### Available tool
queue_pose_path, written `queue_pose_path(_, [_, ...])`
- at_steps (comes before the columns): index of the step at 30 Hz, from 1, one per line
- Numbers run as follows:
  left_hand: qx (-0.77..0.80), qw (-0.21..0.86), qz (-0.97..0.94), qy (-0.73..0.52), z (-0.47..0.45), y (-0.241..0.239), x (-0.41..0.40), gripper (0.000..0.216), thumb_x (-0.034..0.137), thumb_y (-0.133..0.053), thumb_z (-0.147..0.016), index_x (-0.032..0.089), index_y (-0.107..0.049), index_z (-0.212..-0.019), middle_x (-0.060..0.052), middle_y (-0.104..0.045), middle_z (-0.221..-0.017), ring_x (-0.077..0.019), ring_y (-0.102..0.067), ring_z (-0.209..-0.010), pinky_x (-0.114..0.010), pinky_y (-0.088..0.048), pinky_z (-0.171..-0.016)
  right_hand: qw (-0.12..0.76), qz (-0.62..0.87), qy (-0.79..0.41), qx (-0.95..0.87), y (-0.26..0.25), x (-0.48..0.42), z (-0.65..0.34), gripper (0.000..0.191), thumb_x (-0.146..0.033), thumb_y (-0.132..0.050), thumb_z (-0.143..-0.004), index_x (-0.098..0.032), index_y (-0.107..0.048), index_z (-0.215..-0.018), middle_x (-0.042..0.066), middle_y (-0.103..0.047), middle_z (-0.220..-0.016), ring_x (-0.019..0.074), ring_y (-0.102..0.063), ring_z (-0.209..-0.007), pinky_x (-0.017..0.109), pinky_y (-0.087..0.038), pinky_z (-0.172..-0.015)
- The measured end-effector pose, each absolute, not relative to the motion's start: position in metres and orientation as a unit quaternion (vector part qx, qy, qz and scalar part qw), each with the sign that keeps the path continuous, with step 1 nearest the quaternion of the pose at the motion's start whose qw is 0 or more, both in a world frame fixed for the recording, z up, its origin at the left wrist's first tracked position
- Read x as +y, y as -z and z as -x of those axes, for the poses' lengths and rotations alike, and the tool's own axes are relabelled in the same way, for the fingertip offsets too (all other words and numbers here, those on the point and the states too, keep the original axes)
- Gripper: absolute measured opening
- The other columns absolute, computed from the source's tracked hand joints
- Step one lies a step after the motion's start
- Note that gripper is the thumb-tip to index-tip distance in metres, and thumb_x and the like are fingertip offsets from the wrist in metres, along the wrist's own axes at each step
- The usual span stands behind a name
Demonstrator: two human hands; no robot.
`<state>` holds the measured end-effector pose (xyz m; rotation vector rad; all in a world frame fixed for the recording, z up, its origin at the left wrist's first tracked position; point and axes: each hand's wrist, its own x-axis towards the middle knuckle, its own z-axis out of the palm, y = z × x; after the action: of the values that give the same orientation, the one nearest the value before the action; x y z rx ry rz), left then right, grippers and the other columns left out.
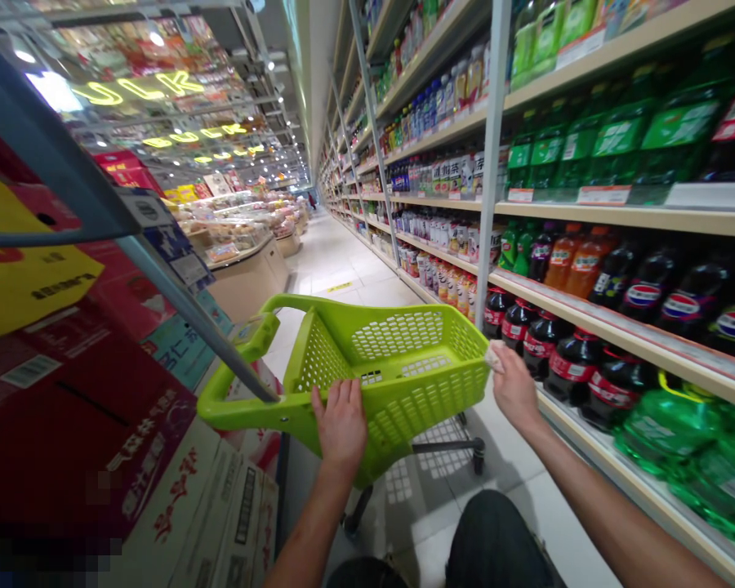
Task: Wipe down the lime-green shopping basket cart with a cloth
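Observation:
A lime green plastic shopping basket on wheels stands tilted in the aisle in front of me, with nothing visible inside. My left hand rests on its near rim, fingers closed over the edge. My right hand holds the basket's right corner, and a small white scrap shows at its fingertips. The basket's curved green handle sticks out to the left.
Shelves of soda bottles run along the right. Stacked red and white cartons and a grey metal frame crowd the left. A tiled aisle leads ahead past a food counter. My dark-trousered knee is below.

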<state>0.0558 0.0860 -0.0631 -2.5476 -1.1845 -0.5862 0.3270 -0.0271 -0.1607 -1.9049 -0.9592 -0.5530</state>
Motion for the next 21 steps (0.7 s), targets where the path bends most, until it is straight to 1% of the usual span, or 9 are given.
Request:
queue_pose_path(4, [-0.396,0.136,0.886,0.199,-0.059,0.064,0.086,0.041,0.014,-0.035,-0.08,0.018,-0.05,-0.117,-0.01,-0.057,-0.115,-0.0248,-0.043,-0.114,-0.053,-0.012,-0.102,0.439,0.702,0.168,-0.535,0.164,-0.011,-0.272,0.058,-0.002,-0.035,-0.069,-0.023,-0.046,-0.123,0.006,-0.044,-0.13,0.0209,-0.031,-0.125,0.047,-0.032,-0.101])
queue_pose_path(6, [-0.389,0.133,0.89,0.195,-0.059,0.064,0.086,0.042,0.014,-0.036,-0.079,0.018,-0.049,-0.119,-0.01,-0.056,-0.118,-0.0248,-0.042,-0.115,-0.053,-0.012,-0.103,0.436,0.679,0.151,-0.571,0.163,-0.009,-0.265,0.061,0.0,-0.034,-0.068,-0.025,-0.047,-0.122,0.004,-0.044,-0.13,0.0194,-0.029,-0.126,0.046,-0.032,-0.101])
queue_pose_path(8, [-0.388,0.128,0.892,0.19,-0.059,0.064,0.085,0.043,0.014,-0.036,-0.079,0.017,-0.049,-0.119,-0.01,-0.055,-0.119,-0.0248,-0.041,-0.116,-0.053,-0.011,-0.103,0.453,0.698,0.155,-0.533,0.162,-0.013,-0.281,0.058,-0.001,-0.034,-0.069,-0.023,-0.049,-0.121,0.005,-0.046,-0.127,0.0195,-0.033,-0.124,0.045,-0.033,-0.101])
queue_pose_path(11, [-0.395,0.123,0.89,0.19,-0.06,0.063,0.083,0.042,0.015,-0.037,-0.078,0.017,-0.05,-0.118,-0.01,-0.056,-0.118,-0.0252,-0.042,-0.116,-0.054,-0.011,-0.103,0.486,0.761,0.174,-0.392,0.156,-0.019,-0.316,0.05,-0.006,-0.035,-0.072,-0.017,-0.052,-0.117,0.01,-0.05,-0.122,0.0226,-0.041,-0.118,0.046,-0.037,-0.097])
queue_pose_path(13, [-0.397,0.122,0.889,0.193,-0.062,0.063,0.082,0.042,0.015,-0.038,-0.078,0.017,-0.05,-0.118,-0.011,-0.056,-0.118,-0.0254,-0.043,-0.114,-0.055,-0.011,-0.102,0.495,0.766,0.166,-0.376,0.149,-0.015,-0.315,0.048,-0.007,-0.036,-0.073,-0.015,-0.053,-0.116,0.011,-0.052,-0.12,0.023,-0.043,-0.116,0.046,-0.037,-0.096])
queue_pose_path(16, [-0.394,0.122,0.89,0.194,-0.064,0.062,0.082,0.043,0.015,-0.039,-0.077,0.017,-0.049,-0.119,-0.011,-0.056,-0.118,-0.0255,-0.043,-0.114,-0.055,-0.011,-0.102,0.496,0.697,0.121,-0.504,0.134,0.005,-0.269,0.053,-0.004,-0.036,-0.07,-0.018,-0.05,-0.12,0.008,-0.052,-0.121,0.0191,-0.043,-0.117,0.042,-0.035,-0.1])
queue_pose_path(18, [-0.388,0.119,0.894,0.189,-0.064,0.062,0.081,0.043,0.015,-0.039,-0.077,0.017,-0.049,-0.119,-0.011,-0.055,-0.119,-0.0252,-0.042,-0.116,-0.055,-0.012,-0.102,0.479,0.633,0.095,-0.6,0.127,0.019,-0.235,0.059,-0.001,-0.036,-0.067,-0.022,-0.048,-0.121,0.005,-0.051,-0.123,0.0176,-0.041,-0.118,0.042,-0.034,-0.101])
queue_pose_path(21, [-0.38,0.109,0.901,0.178,-0.063,0.063,0.08,0.044,0.015,-0.037,-0.079,0.017,-0.047,-0.121,-0.01,-0.052,-0.124,-0.0242,-0.039,-0.119,-0.054,-0.011,-0.104,0.471,0.615,0.092,-0.626,0.126,0.024,-0.226,0.06,0.0,-0.037,-0.066,-0.024,-0.049,-0.121,0.005,-0.05,-0.123,0.018,-0.041,-0.118,0.042,-0.037,-0.098])
